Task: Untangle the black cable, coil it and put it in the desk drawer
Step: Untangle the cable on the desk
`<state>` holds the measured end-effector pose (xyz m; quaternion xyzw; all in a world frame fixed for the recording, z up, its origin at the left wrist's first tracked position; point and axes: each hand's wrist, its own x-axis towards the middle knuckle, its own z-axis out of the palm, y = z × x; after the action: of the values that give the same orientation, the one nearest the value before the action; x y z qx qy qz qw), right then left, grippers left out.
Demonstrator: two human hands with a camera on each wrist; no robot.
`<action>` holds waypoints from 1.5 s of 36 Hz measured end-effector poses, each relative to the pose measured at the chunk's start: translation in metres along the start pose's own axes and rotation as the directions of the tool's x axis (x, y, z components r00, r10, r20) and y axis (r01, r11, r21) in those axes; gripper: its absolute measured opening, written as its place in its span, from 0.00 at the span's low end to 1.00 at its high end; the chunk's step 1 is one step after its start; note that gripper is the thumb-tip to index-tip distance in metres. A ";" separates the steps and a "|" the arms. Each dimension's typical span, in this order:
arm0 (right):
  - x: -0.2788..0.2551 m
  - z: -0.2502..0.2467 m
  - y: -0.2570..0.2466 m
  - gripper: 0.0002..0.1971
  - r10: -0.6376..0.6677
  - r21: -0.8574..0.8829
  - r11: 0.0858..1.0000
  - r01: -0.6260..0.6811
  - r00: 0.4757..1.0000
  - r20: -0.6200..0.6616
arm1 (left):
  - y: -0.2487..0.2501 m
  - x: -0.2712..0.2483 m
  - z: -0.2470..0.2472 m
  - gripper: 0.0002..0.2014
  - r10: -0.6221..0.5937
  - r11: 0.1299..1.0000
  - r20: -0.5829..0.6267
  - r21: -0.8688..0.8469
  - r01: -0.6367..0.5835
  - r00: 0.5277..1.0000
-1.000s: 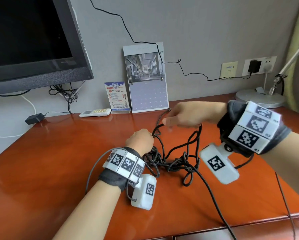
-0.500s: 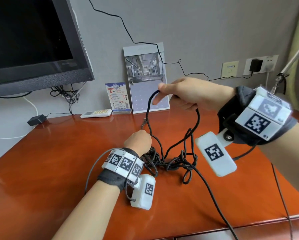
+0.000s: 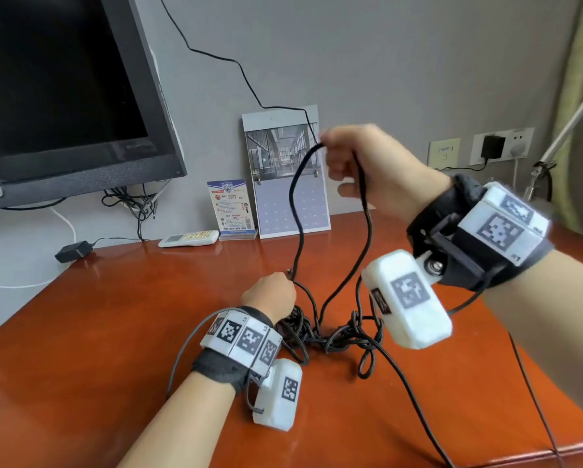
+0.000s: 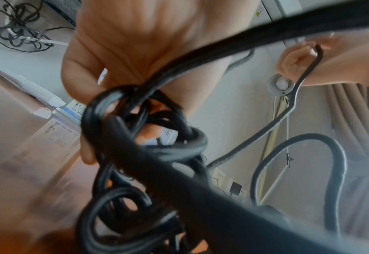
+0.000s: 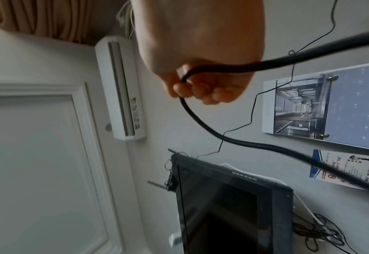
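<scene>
At the far left edge of the red-brown surface (image 3: 80, 332) we see a dark monitor (image 3: 64, 96), with a small black adapter (image 3: 73, 251) and a white remote (image 3: 188, 238) lying along the far edge below it. Our left hand (image 3: 270, 295) sits low near the middle of the surface, its grip clenched around a bunch of strands of the black cable (image 3: 334, 336), whose tangled heap rests on the surface just right of that wrist. Behind, a leaflet (image 3: 231, 206) and a calendar (image 3: 288, 177) lean against the wall at the far edge. Our right hand (image 3: 367, 163) is raised above the heap, its grip pinching the top of a loop of the cable, both strands hanging down to the tangle. One strand trails off the near edge.
</scene>
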<state>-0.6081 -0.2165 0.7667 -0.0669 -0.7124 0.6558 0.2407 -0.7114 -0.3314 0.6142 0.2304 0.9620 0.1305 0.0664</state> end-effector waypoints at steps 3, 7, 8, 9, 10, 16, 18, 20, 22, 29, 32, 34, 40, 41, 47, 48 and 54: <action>0.004 -0.011 -0.006 0.21 -0.049 0.377 0.923 0.083 0.994 -0.099 | -0.002 0.003 0.001 0.17 0.008 1.000 0.005 0.003 -0.008 1.000; 0.010 -0.023 -0.003 0.18 -0.047 0.351 0.935 0.041 0.999 0.008 | -0.004 0.007 0.002 0.17 0.031 0.996 0.047 0.077 -0.034 0.998; 0.012 -0.025 -0.003 0.19 -0.031 0.275 0.961 0.016 0.998 0.051 | -0.003 0.008 0.002 0.18 0.041 0.994 0.050 0.095 -0.046 0.998; 0.013 -0.026 -0.003 0.20 -0.010 0.200 0.980 -0.007 0.996 0.084 | -0.003 0.009 0.002 0.18 0.046 0.992 0.054 0.116 -0.052 0.997; 0.014 -0.026 -0.004 0.21 0.007 0.143 0.989 -0.022 0.994 0.105 | -0.003 0.010 0.002 0.18 0.048 0.990 0.058 0.128 -0.055 0.997; 0.015 -0.022 -0.009 0.19 -0.081 0.254 0.964 0.082 0.997 -0.017 | -0.001 0.012 0.003 0.19 0.054 0.987 0.051 0.150 -0.061 0.997; 0.016 -0.021 -0.008 0.17 -0.128 0.314 0.939 0.140 0.990 -0.060 | 0.000 0.010 0.001 0.18 0.033 0.992 0.046 0.124 -0.038 0.998; 0.018 -0.021 -0.006 0.16 -0.166 0.315 0.930 0.191 0.981 -0.105 | 0.000 0.007 -0.001 0.17 0.013 0.994 0.046 0.106 -0.018 0.999; 0.020 -0.024 -0.003 0.15 -0.185 0.296 0.927 0.229 0.968 -0.170 | 0.000 0.006 0.000 0.18 0.001 0.992 0.045 0.126 -0.006 0.999; 0.038 -0.046 0.005 0.11 -0.047 0.299 0.935 0.189 0.904 -0.425 | 0.001 0.007 -0.001 0.20 0.008 0.973 0.077 0.231 -0.026 0.997; 0.040 -0.055 0.019 0.10 0.091 0.161 0.987 -0.019 0.885 -0.456 | 0.002 0.007 -0.001 0.20 0.028 0.966 0.071 0.254 -0.045 0.997; 0.038 -0.061 0.029 0.19 0.189 0.014 0.979 -0.202 0.889 -0.417 | 0.003 0.005 -0.002 0.20 0.023 0.968 0.064 0.247 -0.038 0.998; 0.026 -0.059 0.053 0.24 0.198 -0.393 0.849 -0.353 0.903 -0.382 | 0.001 0.001 -0.004 0.20 0.007 0.996 0.040 0.089 -0.010 0.999; 0.022 -0.055 0.054 0.24 0.190 -0.473 0.812 -0.343 0.920 -0.342 | 0.000 0.001 -0.004 0.19 0.009 0.998 0.037 0.056 -0.011 0.999; 0.005 -0.024 0.061 0.17 0.206 -0.609 0.770 -0.191 0.977 -0.047 | -0.004 0.000 -0.007 0.16 0.090 0.968 -0.082 -0.226 -0.107 0.993; 0.002 -0.018 0.062 0.16 0.180 -0.690 0.713 -0.123 0.984 0.010 | -0.005 0.000 -0.008 0.16 0.105 0.961 -0.105 -0.247 -0.128 0.989; -0.020 0.016 0.079 0.25 0.326 -0.916 0.398 0.059 0.924 0.201 | -0.005 -0.003 -0.021 0.14 0.137 0.925 -0.309 -0.301 -0.233 0.941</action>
<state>-0.6143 -0.2287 0.6848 -0.1271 -0.9751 0.1807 -0.0198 -0.7150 -0.3415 0.6333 0.2854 0.8993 0.3283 -0.0460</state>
